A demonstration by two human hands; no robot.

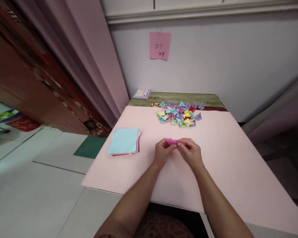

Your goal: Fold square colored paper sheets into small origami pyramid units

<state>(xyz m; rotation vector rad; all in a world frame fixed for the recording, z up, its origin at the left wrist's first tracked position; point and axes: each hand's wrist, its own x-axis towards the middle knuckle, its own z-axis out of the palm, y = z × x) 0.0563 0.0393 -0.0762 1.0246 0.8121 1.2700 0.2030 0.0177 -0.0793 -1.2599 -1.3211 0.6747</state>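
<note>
A small folded piece of magenta paper (172, 141) is pinched between both hands over the middle of the table. My left hand (162, 152) grips its left end, thumb toward me. My right hand (191, 151) holds the right end, with thumb and fingers closed on it. The fingers cover part of the folds. To the left of my hands lies a stack of square paper sheets (124, 141), light blue on top, with pink and red edges showing. Beyond my hands sits a pile of small folded paper pieces (180, 114) in purple, blue, yellow, green, pink and red.
The table wears a pale pink cover (228, 165), with a green wood-patterned strip (201, 97) at the back. A small stack of printed cards (142, 94) lies at the far left corner. A pink note (160, 45) hangs on the wall; a curtain (89, 49) borders the left side.
</note>
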